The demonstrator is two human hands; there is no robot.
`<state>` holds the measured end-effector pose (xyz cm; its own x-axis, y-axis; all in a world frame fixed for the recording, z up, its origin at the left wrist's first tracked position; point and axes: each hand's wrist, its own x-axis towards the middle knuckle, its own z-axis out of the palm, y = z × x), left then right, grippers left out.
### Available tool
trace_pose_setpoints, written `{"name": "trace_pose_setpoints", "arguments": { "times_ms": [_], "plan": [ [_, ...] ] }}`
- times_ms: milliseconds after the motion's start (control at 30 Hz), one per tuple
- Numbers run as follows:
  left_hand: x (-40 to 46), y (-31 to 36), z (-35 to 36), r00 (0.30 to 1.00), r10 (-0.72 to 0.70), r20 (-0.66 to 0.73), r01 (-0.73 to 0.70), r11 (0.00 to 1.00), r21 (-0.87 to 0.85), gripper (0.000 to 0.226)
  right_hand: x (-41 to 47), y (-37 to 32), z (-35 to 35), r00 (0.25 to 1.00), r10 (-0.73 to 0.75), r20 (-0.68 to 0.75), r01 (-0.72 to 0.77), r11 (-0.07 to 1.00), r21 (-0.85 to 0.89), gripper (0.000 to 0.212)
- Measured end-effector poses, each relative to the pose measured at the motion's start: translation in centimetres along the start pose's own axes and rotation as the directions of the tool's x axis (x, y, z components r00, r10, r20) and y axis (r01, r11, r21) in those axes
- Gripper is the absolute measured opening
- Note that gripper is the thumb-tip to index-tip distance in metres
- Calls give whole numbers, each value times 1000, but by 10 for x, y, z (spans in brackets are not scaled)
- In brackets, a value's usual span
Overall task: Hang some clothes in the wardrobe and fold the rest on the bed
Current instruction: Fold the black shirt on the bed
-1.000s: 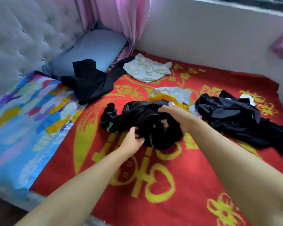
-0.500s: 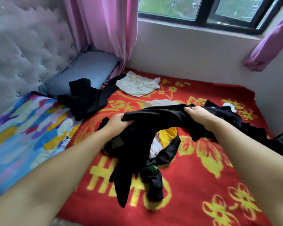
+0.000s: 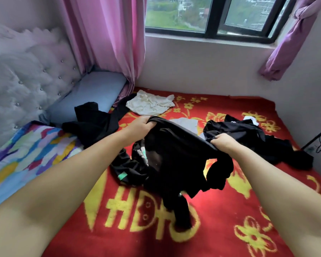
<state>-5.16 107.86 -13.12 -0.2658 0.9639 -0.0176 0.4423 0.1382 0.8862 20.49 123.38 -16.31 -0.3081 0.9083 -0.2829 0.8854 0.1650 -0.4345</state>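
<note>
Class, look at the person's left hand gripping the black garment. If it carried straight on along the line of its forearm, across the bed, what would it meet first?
Probably the white garment lying crumpled on the red blanket. The left hand, gripping the black garment, points up and right toward it. Depth is unclear from one view.

Matt black cloth garment (image 3: pixel 176 156); fuzzy, perhaps woollen red blanket (image 3: pixel 220 219); tufted headboard (image 3: pixel 26 80).
</note>
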Motion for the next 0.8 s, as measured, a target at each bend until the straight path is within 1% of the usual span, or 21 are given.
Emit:
{"name": "trace_pose_setpoints", "arguments": {
  "times_ms": [33,67,100,133,167,200,233,267,300,333,367,400,433,467,500,567,633,700,733,767,800],
  "plan": [
    [2,3,0,1000,10,-6,-11,999,-34,22,-1,0,1,999,-40,-10,40,999,-25,15],
    [3,8,1,1000,18,-21,-19,997,-76,23,-5,-2,2,996,-88,-6,88,996,2,12],
    [5,13,2,999,17,-34,-22,991,-130,24,-10,-7,0,990,-137,45,133,988,79,18],
    [5,19,3,999,9,-33,-15,981,-195,23,-20,-17,-4,970,-187,152,153,965,213,42],
    [6,26,5,1000,0,-4,-1,964,-267,22,-30,-30,-11,928,-252,274,142,920,366,68],
    [6,33,7,999,0,45,15,946,-324,21,-37,-45,-16,868,-336,367,129,864,487,84],
    [8,39,11,995,2,97,32,935,-353,20,-46,-61,-23,806,-424,412,138,813,566,87],
    [9,45,14,991,0,132,50,926,-375,19,-52,-77,-27,765,-494,413,186,784,593,80],
    [10,49,16,989,-1,149,62,912,-406,18,-58,-92,-31,759,-532,376,254,773,581,66],
    [11,52,17,986,-6,168,84,884,-461,16,-62,-103,-34,775,-546,318,322,774,546,49],
    [11,53,16,978,3,207,110,841,-530,20,-66,-111,-36,812,-539,223,370,772,517,34],
    [9,53,13,962,32,272,142,791,-595,34,-64,-113,-38,850,-512,122,389,768,509,22],
    [9,49,9,939,65,338,167,773,-613,48,-64,-114,-40,880,-474,41,378,749,544,17],
    [8,43,5,919,87,384,164,802,-575,55,-62,-114,-42,902,-433,-12,345,702,623,19],
    [5,37,3,904,109,413,129,852,-508,52,-62,-113,-45,918,-396,-34,296,625,723,24],
    [1,27,4,886,85,456,82,939,-334,39,-58,-113,-54,941,-332,-62,217,454,864,32],
    [-1,17,5,894,37,446,76,969,-233,30,-54,-115,-63,960,-261,-103,194,353,915,38],
    [0,9,0,924,10,383,92,965,-247,22,-50,-113,-70,965,-220,-146,206,285,936,36],
    [0,5,-4,934,7,357,90,962,-256,23,-49,-109,-71,964,-215,-154,209,262,942,32],
    [2,2,-9,937,8,348,83,966,-245,25,-48,-104,-71,965,-213,-155,209,262,942,27],
    [3,-2,-14,935,10,355,74,972,-221,28,-48,-99,-70,965,-215,-150,209,284,936,21]
  ]
}}
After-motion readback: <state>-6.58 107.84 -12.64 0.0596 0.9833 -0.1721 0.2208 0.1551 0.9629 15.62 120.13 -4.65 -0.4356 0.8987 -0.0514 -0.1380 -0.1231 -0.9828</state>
